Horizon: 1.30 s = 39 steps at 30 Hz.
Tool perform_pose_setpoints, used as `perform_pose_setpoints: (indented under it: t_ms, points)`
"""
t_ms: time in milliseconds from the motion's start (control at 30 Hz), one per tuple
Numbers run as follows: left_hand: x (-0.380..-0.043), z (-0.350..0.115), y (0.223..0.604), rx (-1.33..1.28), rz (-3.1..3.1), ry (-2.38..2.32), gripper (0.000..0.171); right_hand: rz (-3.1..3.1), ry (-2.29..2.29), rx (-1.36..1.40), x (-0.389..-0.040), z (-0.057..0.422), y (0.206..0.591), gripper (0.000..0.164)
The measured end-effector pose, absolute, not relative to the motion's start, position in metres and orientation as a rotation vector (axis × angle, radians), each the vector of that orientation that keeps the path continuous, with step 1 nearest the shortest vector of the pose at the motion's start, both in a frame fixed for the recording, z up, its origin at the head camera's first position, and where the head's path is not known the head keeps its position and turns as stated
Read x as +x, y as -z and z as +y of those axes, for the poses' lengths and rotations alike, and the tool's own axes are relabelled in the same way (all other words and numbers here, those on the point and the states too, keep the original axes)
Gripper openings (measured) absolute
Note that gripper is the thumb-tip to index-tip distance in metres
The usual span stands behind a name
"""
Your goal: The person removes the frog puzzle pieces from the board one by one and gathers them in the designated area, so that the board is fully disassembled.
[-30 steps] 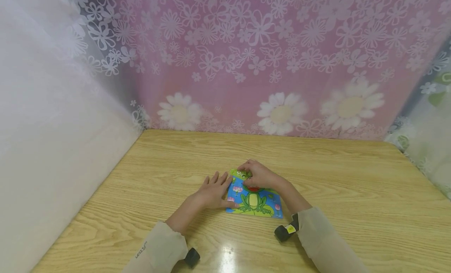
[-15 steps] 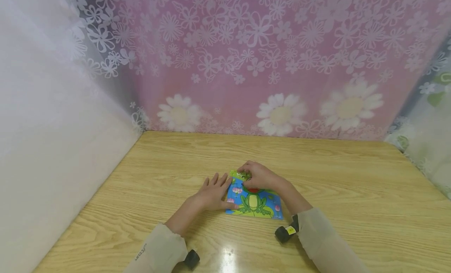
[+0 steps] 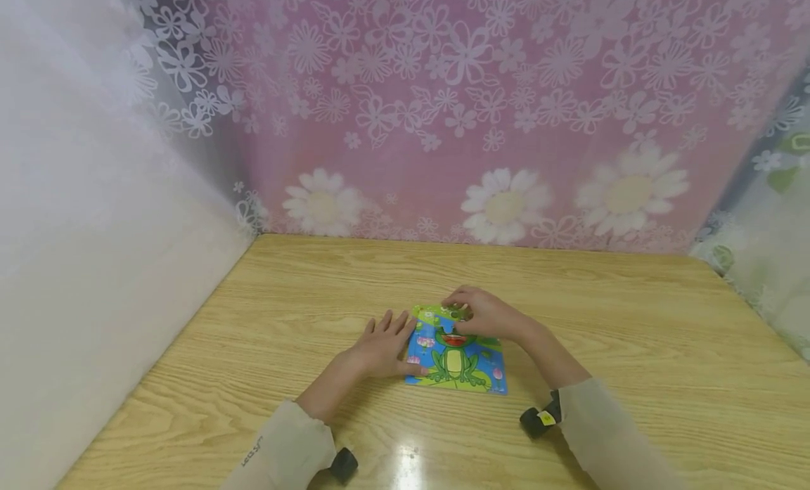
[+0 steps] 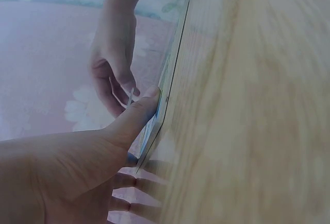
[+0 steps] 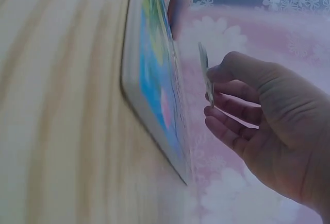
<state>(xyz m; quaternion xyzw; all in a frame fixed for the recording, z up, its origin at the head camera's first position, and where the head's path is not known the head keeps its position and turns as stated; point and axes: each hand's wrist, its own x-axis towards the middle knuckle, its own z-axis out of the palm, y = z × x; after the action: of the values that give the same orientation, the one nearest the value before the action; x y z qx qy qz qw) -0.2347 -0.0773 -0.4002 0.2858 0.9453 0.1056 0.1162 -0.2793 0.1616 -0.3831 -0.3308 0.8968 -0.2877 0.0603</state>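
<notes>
1. At the far left, a pale whitish cloth [image 3: 107, 251] borders the wooden tabletop [image 3: 304, 293].
2. Next comes the left sleeve [image 3: 281, 441], light beige, with small dark lettering on it; a black wrist device [image 3: 344, 465] sits at its cuff.
3. The left hand [image 3: 382, 353] lies at the left side of the puzzle board. Its fingers are wide apart and do not grip; the thumb rests on the board's edge, and other fingers touch the tabletop beside it.
4. The puzzle board [image 3: 462, 381] lies flat on the tabletop, between the two hands. It shows a green frog with red mouth on blue, with pink flowers around.
5. Above the upper part of the board is the right hand [image 3: 490, 316]. Its fingers are narrow and pinch a thin piece [image 5: 206, 74], which is apart from the board; the piece's printed face cannot be told clearly.
6. At the right are the second wrist device [image 3: 536, 423], with a yellow label, and the right sleeve [image 3: 614, 423].
7. Behind everything hangs a pink flowered cloth [image 3: 405, 152].
</notes>
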Motion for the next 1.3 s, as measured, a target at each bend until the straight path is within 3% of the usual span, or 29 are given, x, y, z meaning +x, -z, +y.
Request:
perform_pose_setpoints:
  t_ms: [900, 1300]
  points:
    - [-0.235, -0.075, 0.399, 0.841, 2.765, -0.303, 0.093, 2.856, 0.841, -0.848, -0.26, 0.261, 0.386, 0.04]
    - [-0.234, -0.076, 0.402, 0.853, 2.756, -0.345, 0.093, 2.832, 0.925, -0.826, -0.266, 0.281, 0.403, 0.037]
